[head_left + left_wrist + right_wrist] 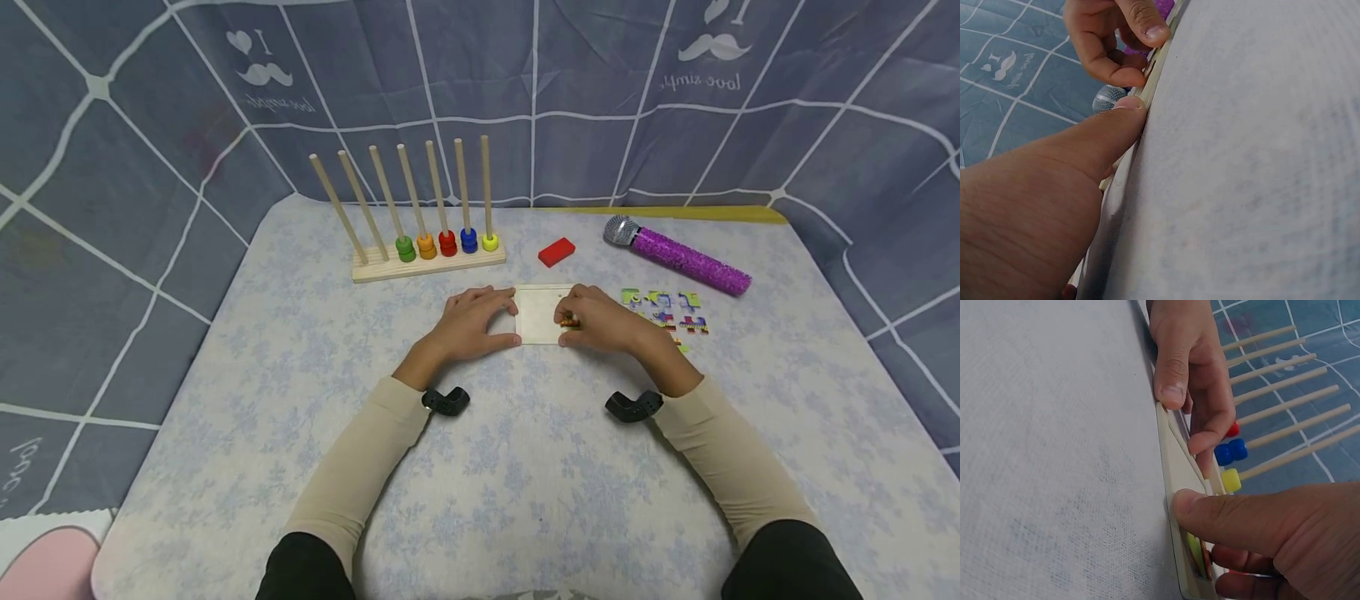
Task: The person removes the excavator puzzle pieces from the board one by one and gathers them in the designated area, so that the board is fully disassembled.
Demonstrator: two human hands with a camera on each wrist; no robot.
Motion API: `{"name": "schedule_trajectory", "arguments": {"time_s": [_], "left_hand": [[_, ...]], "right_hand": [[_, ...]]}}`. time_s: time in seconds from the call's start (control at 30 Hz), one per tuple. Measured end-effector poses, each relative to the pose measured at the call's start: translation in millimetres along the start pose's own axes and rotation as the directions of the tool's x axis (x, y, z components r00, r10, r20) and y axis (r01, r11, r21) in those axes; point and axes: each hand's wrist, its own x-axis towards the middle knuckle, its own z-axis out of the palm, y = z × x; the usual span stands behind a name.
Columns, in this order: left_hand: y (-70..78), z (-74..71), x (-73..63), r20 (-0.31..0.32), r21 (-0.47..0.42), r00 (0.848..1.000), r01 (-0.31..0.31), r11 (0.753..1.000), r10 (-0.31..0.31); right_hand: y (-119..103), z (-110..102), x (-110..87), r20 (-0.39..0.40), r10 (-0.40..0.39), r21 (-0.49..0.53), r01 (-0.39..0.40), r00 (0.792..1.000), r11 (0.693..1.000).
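Note:
A pale wooden puzzle tray (538,315) with a raised rim lies flat on the table. My left hand (474,325) grips its left end, thumb at the near corner and fingers at the far corner. Over the tray's right part, my right hand (600,321) pinches a jigsaw piece (570,322) between thumb and fingers, mostly hidden by the hand. The right wrist view shows the green and orange piece (1195,553) at the tray, beneath the thumb. Several loose jigsaw pieces (663,318) lie to the right, partly behind my right hand.
Behind the tray stands a wooden peg stand (431,267) with upright rods and coloured beads on some of them. A red block (557,252) and a purple glitter microphone (690,260) lie farther back. A patterned cloth (585,158) hangs along the table's far edge.

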Motion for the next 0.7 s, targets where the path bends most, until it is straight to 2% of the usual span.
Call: {"name": "schedule_trajectory", "arguments": {"time_s": [0.23,0.7], "left_hand": [[0.2,-0.2,0.0,0.000,0.000,1.000,0.000,1.000,0.000],[-1.0,0.8,0.9,0.000,0.008,1.000,-0.001,1.000,0.001]], "right_hand": [[0.1,-2.2,-1.5,0.001,0.010,0.017,-0.010,1.000,1.000],[1.8,-13.7,-8.2,0.002,-0.069,0.068,0.069,0.998,0.995]]}}
